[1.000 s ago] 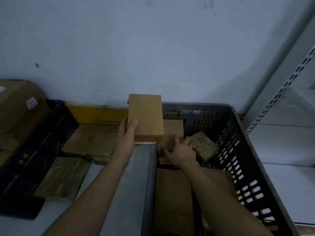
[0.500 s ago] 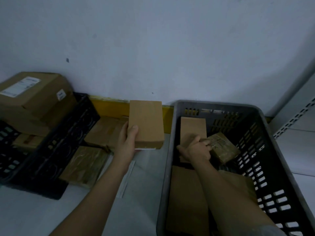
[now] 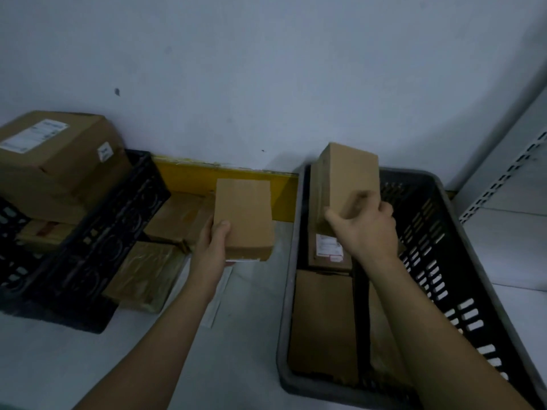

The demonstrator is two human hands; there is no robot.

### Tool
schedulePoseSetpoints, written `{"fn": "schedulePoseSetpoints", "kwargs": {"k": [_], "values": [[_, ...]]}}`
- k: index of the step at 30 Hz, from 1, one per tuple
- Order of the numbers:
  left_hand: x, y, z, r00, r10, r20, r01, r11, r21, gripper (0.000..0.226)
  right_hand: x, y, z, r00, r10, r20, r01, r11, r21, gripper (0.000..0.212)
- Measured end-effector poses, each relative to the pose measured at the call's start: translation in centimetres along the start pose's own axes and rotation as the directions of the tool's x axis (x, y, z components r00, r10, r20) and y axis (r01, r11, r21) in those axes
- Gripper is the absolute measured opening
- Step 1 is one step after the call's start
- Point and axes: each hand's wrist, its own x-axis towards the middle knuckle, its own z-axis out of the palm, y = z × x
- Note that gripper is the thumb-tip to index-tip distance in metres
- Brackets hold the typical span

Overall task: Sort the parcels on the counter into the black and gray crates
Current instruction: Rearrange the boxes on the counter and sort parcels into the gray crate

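Observation:
My left hand (image 3: 213, 247) grips a small brown cardboard parcel (image 3: 244, 217) above the white counter (image 3: 88, 356), between the two crates. My right hand (image 3: 365, 229) is closed on a second brown parcel (image 3: 349, 179), lifted on end over the far left corner of the gray crate (image 3: 438, 261). More flat parcels lie inside that crate, one with a white label (image 3: 328, 247). The black crate (image 3: 88, 238) stands at the left with a big labelled carton (image 3: 56, 161) on top.
Several parcels (image 3: 174, 217) lie on the counter between the crates, one wrapped in shiny tape (image 3: 145, 273). A yellow strip (image 3: 189, 176) runs along the wall's foot. White perforated shelving (image 3: 503, 184) stands at the right.
My right hand has taken hold of a parcel inside the gray crate and raised it upright. My left hand keeps its parcel steady. The view has shifted left.

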Motion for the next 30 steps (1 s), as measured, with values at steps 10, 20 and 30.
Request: {"fn": "schedulePoseSetpoints", "kwargs": {"k": [10, 20, 30], "values": [[2.4, -0.4, -6.4, 0.999, -0.015, 0.034, 0.013, 0.998, 0.055, 0.067, -5.7, -10.2, -1.1, 0.974, -0.167, -0.154, 0.177, 0.983, 0.051, 0.098], [4.6, -1.4, -15.7, 0.999, 0.032, -0.015, -0.028, 0.975, 0.219, 0.053, -5.7, -13.7, 13.4, 0.998, 0.044, 0.053, -0.036, 0.988, -0.15, 0.105], [5.8, -3.8, -15.9, 0.986, -0.082, 0.146, 0.043, 0.966, 0.255, 0.079, -1.5, -11.0, 23.6, 0.936, 0.229, 0.267, -0.121, 0.923, -0.366, 0.114]]}}
